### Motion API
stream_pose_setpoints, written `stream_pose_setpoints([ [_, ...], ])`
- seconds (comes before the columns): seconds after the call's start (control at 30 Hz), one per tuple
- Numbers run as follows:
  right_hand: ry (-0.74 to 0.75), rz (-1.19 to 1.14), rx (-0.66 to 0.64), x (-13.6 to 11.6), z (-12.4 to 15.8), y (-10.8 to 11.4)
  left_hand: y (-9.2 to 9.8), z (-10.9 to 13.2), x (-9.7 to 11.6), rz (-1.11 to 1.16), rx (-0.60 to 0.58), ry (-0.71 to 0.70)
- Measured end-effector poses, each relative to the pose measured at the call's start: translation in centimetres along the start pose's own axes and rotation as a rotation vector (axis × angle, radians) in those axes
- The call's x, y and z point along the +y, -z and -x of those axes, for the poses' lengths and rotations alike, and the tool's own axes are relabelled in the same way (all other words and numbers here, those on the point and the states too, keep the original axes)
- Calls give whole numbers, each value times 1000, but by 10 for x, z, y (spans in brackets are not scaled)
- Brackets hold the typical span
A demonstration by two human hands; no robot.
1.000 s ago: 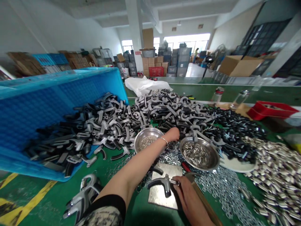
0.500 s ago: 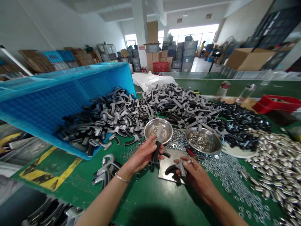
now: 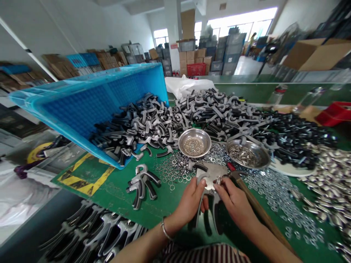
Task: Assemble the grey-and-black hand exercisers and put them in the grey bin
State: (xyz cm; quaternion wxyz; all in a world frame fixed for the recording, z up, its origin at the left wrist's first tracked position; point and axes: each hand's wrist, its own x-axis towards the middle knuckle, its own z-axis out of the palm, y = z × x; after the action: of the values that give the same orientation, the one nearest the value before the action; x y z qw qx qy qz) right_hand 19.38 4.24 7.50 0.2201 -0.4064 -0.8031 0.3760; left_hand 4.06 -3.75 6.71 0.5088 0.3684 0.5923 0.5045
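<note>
My left hand (image 3: pixel 189 203) and my right hand (image 3: pixel 234 203) meet low in the middle, both closed on a grey and black hand-grip part (image 3: pixel 207 182). The two handles hang down between my palms, and a small spring (image 3: pixel 218 180) shows at the top by my right fingers. Under them lies a metal plate (image 3: pixel 216 169) on the green table (image 3: pixel 120 190). Just beyond stand two steel bowls, one (image 3: pixel 195 141) with small pieces and one (image 3: pixel 248 154) with pins.
A tipped blue crate (image 3: pixel 90 102) spills grey and black handles (image 3: pixel 153 124) across the table. Finished grips (image 3: pixel 141 183) lie to the left. Loose rings (image 3: pixel 175 170), black knobs (image 3: pixel 296 138) and metal sleeves (image 3: pixel 331 182) cover the right. More grips (image 3: pixel 90 233) fill a bin below.
My left hand came back from the pile with a handle and joined it to the piece in my right hand. The view has swung down and to the left.
</note>
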Motion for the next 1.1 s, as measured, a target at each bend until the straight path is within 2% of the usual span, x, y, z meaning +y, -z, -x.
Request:
stream_pose_setpoints([
  [0.17,25,104,-102,-2,1,4,-7,4,-3,-37,-53,38],
  [0.27,55,70,-155,2,6,5,-12,5,-6,-93,-52,72],
  [0.33,65,19,-140,4,11,3,-15,6,-7,-157,-41,77],
  [0.47,17,-111,-58,2,19,-3,-14,11,-8,-224,-16,46],
  [0.6,-47,-219,-182,-3,22,-4,-10,15,-13,-319,16,-13],
  [0.7,9,-201,-236,-7,22,3,-3,19,-14,-517,9,-82],
  [0.83,58,-218,-310,-15,28,12,5,28,-3,-786,-146,-244],
  [0.93,28,-183,-304,-17,34,11,7,29,10,-953,-277,-258],
  [1.0,-11,-147,-303,-12,32,7,8,18,16,-1050,-334,-223],
  [1.1,-36,-22,-346,9,7,7,9,-19,20,-1114,-397,-195],
])
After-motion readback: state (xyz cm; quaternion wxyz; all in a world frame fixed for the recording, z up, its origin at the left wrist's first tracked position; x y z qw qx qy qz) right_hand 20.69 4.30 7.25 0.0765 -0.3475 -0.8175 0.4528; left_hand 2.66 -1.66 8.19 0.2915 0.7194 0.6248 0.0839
